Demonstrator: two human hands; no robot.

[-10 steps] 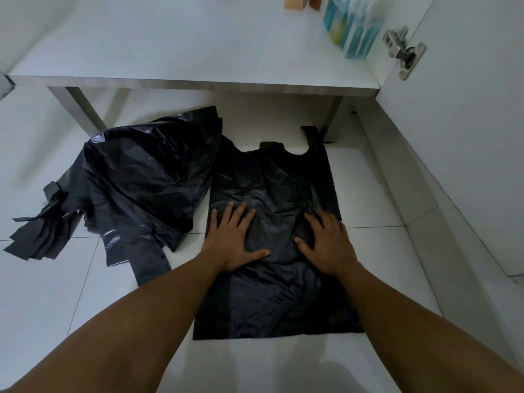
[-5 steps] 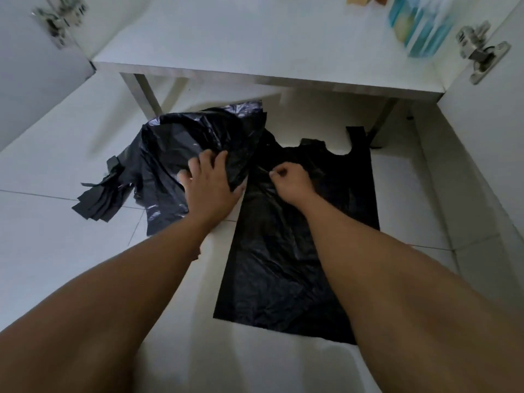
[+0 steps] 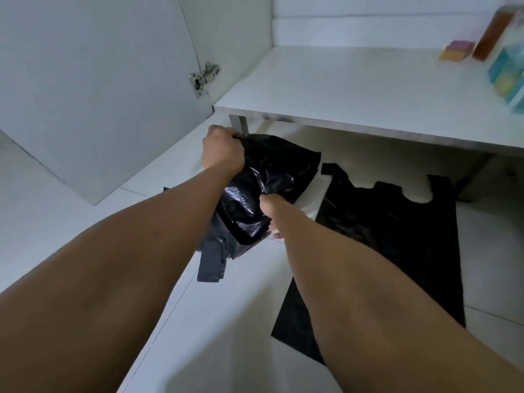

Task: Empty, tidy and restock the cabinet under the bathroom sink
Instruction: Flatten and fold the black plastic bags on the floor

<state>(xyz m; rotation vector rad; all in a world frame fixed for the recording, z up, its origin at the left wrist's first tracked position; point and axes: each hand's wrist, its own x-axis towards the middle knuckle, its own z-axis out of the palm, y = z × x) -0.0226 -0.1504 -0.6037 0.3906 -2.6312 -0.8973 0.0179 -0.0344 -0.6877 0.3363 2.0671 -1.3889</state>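
Head view

1. Left hand [image 3: 224,150]: fingers are curled tight round the top edge of the crumpled black bag bundle [image 3: 272,177]. The fist is closed on gathered plastic, knuckles toward the cabinet.
2. Right hand [image 3: 270,214]: fingers are curled into the lower right side of the same bundle and pinch a fold of the plastic. The fingertips themselves are hidden in the folds.
3. The bundle hangs between the 2 grips, raised off the tile floor [image 3: 226,307]. Its glossy creased surface faces the camera. Below the left grip and beside the left forearm, 1 flat handle strip [image 3: 211,262] of the plastic dangles down.
4. To the right of the right grip, 1 flat black bag [image 3: 397,236] lies spread on the floor, handle cut-outs toward the cabinet. The right forearm crosses over its near left part. This bag is apart from the bundle.
5. Above and beyond both grips, the white cabinet base board [image 3: 354,86] runs across the frame. 1 metal leg [image 3: 239,124] stands just behind the left grip.
6. Left of the left grip, the cabinet door [image 3: 99,80] stands open, with its metal hinge [image 3: 204,78] above the fist.
7. Far right of both grips, at the back of the base board, stand a pink and yellow sponge [image 3: 456,51], an amber bottle [image 3: 493,32] and a blue and yellow pack [image 3: 507,72]. All 3 are blurred; labels cannot be read.
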